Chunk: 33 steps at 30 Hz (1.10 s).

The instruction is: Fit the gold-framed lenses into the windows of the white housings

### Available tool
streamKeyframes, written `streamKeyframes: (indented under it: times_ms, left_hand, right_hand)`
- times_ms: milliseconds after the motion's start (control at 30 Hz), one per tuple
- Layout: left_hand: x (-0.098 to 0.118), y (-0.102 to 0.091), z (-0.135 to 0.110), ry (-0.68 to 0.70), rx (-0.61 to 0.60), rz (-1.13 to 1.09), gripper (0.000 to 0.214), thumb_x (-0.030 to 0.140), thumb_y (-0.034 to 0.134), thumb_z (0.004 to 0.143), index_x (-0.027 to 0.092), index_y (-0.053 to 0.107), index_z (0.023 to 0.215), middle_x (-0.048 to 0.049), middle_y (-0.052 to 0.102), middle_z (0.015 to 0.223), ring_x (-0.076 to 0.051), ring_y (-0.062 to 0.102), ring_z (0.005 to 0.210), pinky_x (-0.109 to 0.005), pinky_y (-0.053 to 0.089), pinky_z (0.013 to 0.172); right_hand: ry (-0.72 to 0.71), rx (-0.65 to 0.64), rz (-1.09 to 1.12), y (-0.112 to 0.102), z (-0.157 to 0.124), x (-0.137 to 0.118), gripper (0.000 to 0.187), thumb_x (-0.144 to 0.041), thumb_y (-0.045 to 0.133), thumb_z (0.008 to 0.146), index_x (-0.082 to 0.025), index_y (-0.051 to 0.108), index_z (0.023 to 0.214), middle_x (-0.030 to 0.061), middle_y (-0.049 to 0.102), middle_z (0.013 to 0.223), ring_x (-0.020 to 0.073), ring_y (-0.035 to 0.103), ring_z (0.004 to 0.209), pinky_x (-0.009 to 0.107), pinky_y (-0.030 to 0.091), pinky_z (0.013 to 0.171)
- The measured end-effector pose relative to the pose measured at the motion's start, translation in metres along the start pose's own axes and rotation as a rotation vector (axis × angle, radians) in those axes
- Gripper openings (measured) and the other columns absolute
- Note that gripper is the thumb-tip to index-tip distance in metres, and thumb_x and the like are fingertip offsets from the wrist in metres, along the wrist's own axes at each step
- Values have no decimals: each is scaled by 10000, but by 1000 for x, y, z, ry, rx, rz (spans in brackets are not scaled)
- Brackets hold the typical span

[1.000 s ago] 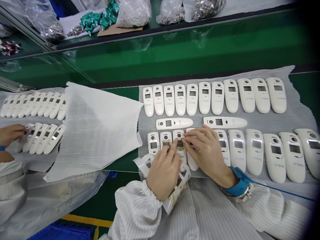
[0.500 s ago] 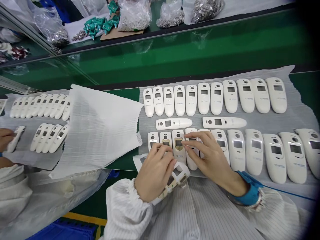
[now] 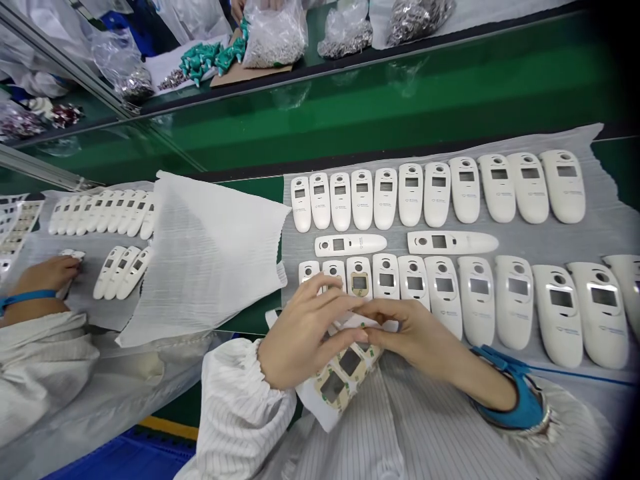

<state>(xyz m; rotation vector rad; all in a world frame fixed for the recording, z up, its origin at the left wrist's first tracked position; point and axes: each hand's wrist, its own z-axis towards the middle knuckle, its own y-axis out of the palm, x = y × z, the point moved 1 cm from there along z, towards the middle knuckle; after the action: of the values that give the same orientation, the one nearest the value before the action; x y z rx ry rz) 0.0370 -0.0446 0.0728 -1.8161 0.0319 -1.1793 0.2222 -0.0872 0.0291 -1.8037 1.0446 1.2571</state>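
Both hands have drawn back from the near row of white cases (image 3: 386, 280) to the sticker sheet (image 3: 340, 373) at the tabletop's near edge, the left hand (image 3: 300, 337) holding it, the right hand (image 3: 415, 337) apparently pinching a sticker.

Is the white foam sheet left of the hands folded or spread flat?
Folded: the foam sheet lies doubled, overlapping the neighbouring shell row.
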Motion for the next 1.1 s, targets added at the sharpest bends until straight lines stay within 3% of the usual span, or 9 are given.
streamKeyframes:
  times_ms: [100,200,333,500,733,933,1100]
  left_hand:
    - [0,2,2,-78,-58,-21,178,316,514,916,187,637,901,-11,628,730,-186,508,836,-346,431,799]
    - [-4,3,3,-110,-90,-103,258,307,504,921,176,605,723,6,570,635,-156,484,727,-301,408,721]
    - [-4,2,4,-124,-107,-205,250,304,499,923,180,608,736,5,570,662,-150,497,741,-283,401,719]
    - [0,0,4,-63,-114,-226,244,287,448,945,183,622,809,-3,608,724,-148,493,746,-292,398,728]
    - [0,3,8,-110,-122,-156,327,282,371,964,177,553,714,3,530,647,-143,477,708,-285,383,692]
    - [0,7,11,-124,-98,-124,343,259,386,956,172,474,636,17,459,596,-133,446,666,-280,360,680]
    - [-4,12,11,-144,-136,-64,351,259,374,962,171,485,641,19,477,596,-137,444,673,-290,364,691]
  right_hand:
    - [11,97,0,-2,-4,0,119,-314,636,844,-243,632,940,-27,616,761,130,552,676,240,467,583]
    - [-68,174,-66,-3,-8,0,229,-315,673,825,-241,584,1022,-18,597,792,134,563,710,257,497,623]
    - [-222,146,-83,-5,-9,-5,119,-266,649,854,-252,639,971,17,606,974,162,578,913,310,506,793]
    - [-195,80,6,-10,-4,-13,65,-222,670,833,-240,672,896,15,629,934,161,603,879,301,523,780]
    - [-437,248,-380,-8,-9,-16,72,-194,609,874,-224,648,927,34,635,919,169,598,842,316,514,716]
    - [-536,306,-558,-7,-9,-18,69,-143,570,888,-188,609,853,19,653,830,156,583,751,316,465,654]
    - [-604,267,-639,-7,-17,-18,91,-122,568,883,-192,614,919,39,662,952,177,580,848,345,491,710]
